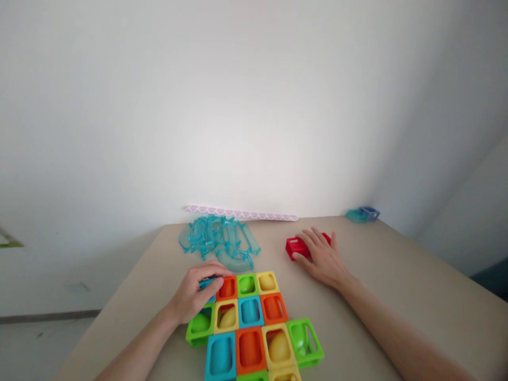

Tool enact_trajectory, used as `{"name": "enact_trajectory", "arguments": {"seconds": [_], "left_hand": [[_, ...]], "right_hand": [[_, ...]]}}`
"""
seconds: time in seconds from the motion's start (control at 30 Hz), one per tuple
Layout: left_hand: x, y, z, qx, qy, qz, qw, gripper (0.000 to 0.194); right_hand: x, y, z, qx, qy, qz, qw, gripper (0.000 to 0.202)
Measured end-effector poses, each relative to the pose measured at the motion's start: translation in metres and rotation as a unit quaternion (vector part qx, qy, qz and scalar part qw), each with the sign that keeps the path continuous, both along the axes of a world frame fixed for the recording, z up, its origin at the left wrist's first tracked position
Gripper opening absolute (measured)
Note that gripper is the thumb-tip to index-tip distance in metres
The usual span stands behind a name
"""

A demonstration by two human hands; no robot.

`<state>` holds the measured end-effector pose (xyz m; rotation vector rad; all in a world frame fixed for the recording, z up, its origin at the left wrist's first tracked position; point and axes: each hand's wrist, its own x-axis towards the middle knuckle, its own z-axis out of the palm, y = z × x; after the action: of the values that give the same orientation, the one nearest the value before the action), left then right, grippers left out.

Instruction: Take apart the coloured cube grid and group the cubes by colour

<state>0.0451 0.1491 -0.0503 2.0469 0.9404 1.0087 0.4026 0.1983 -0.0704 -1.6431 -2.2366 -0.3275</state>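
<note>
A flat grid of joined blocks [251, 349] in blue, orange, green and yellow lies at the table's front, with green blocks sticking out on both sides. My left hand [200, 288] has its fingers wrapped round the blue block [208, 284] at the grid's back left corner. To the right, apart from the grid, red blocks [296, 246] lie on the table. My right hand [317, 254] rests over them with its fingers spread, hiding part of them.
Clear teal track pieces [222, 238] are heaped at the back left of the table [397, 286]. A patterned purple strip [242, 214] lies along the wall. At the back right corner sit a dark blue block [370, 213] and a teal piece [355, 215].
</note>
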Motion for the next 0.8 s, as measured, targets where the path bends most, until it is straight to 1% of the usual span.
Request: {"name": "enact_trajectory", "arguments": {"seconds": [0.07,0.1,0.2,0.3,0.37,0.53,0.63,0.73,0.8], "left_hand": [[0.000,0.000,-0.001,-0.003,-0.003,0.004,1.000,0.027],[0.000,0.000,-0.001,-0.005,-0.002,0.007,1.000,0.027],[0.001,0.000,-0.001,-0.005,-0.001,0.009,1.000,0.026],[0.002,0.000,0.000,-0.006,0.000,0.008,1.000,0.026],[0.002,0.000,0.001,-0.005,0.001,0.008,1.000,0.025],[0.002,-0.001,0.002,-0.004,0.003,0.020,1.000,0.024],[0.002,0.000,-0.003,-0.017,-0.003,0.063,0.998,0.027],[0.003,0.003,-0.009,-0.056,-0.018,0.118,0.991,0.032],[0.004,0.005,-0.012,-0.078,-0.022,0.134,0.988,0.033]], "right_hand": [[-0.004,-0.002,-0.001,0.027,-0.003,-0.040,0.999,0.062],[-0.006,-0.003,-0.003,0.033,-0.006,-0.049,0.998,0.062],[-0.011,-0.004,-0.010,0.013,-0.019,-0.043,0.999,0.059],[-0.011,0.001,-0.015,0.003,-0.023,-0.056,0.998,0.051],[-0.009,0.005,-0.016,0.008,-0.019,-0.070,0.997,0.048],[-0.004,0.010,-0.015,0.002,-0.010,-0.087,0.996,0.050],[-0.003,0.010,-0.013,0.001,-0.007,-0.092,0.996,0.050],[-0.002,0.010,-0.012,0.002,-0.004,-0.102,0.995,0.049],[-0.001,0.010,-0.011,0.003,-0.002,-0.108,0.994,0.049]]}}
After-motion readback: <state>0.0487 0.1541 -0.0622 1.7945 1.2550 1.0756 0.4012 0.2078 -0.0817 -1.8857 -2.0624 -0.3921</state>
